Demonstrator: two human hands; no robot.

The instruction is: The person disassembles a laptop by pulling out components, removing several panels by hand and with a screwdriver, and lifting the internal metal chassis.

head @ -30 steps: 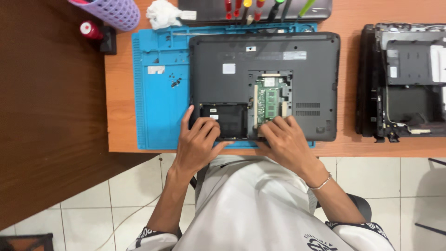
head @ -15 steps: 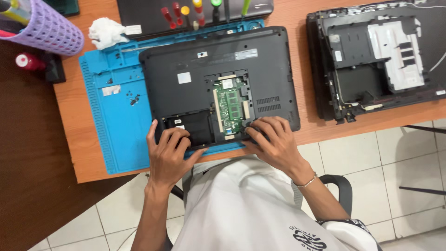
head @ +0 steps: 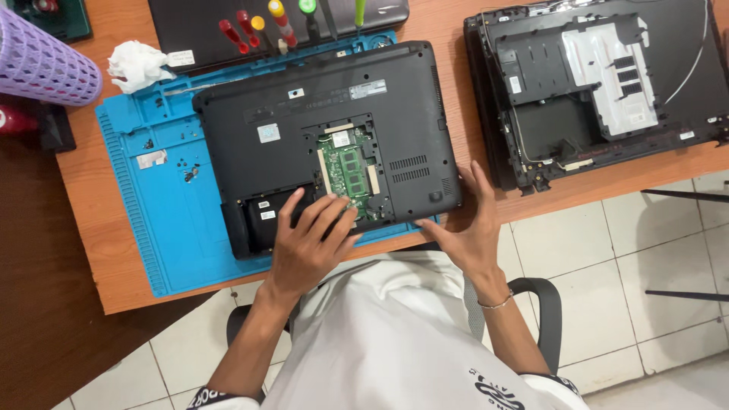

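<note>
Already the upturned laptop (head: 326,129) has its memory bay (head: 348,171) uncovered; left hand (head: 307,247) rests open-fingered there, seemingly gripping nothing, right hand (head: 471,228) flat against its corner.

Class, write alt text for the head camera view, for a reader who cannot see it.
A person's left hand rests on an upturned black laptop beside its exposed green memory module, while the right hand steadies the near right corner. The laptop lies on a blue work mat; a second opened laptop sits to the right.
</note>
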